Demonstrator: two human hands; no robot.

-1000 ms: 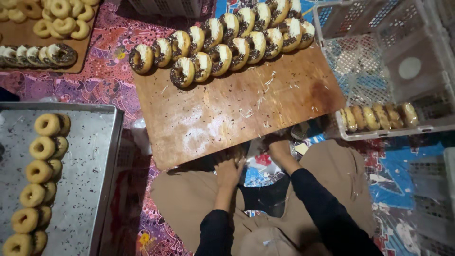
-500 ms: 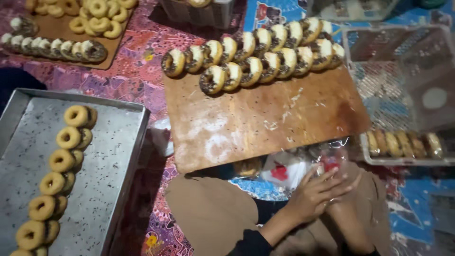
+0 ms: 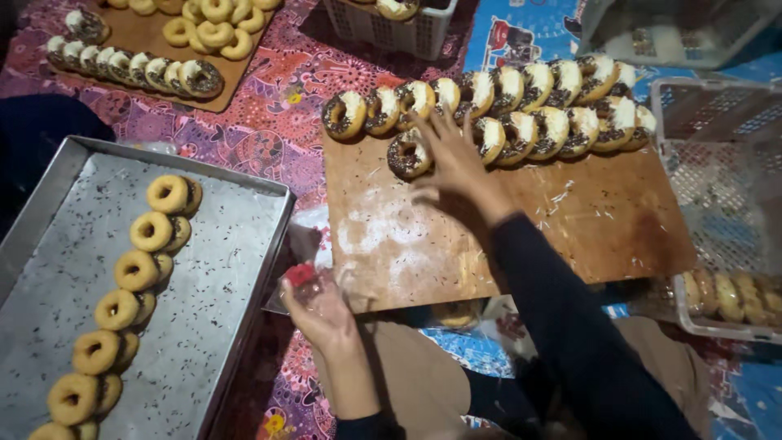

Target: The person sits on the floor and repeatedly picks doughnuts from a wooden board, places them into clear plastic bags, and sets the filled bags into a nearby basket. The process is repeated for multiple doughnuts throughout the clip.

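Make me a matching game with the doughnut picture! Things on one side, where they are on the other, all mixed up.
Things:
1. plain doughnuts
2. topped doughnuts
3. right hand
4. left hand

Places:
A. holding a clear bag with a red bit
B. in a row on the metal tray
C. reaching to the doughnuts on the board
D. lined up along the far edge of the wooden board

Pairs: 1-B, 2-D, 3-C, 4-A
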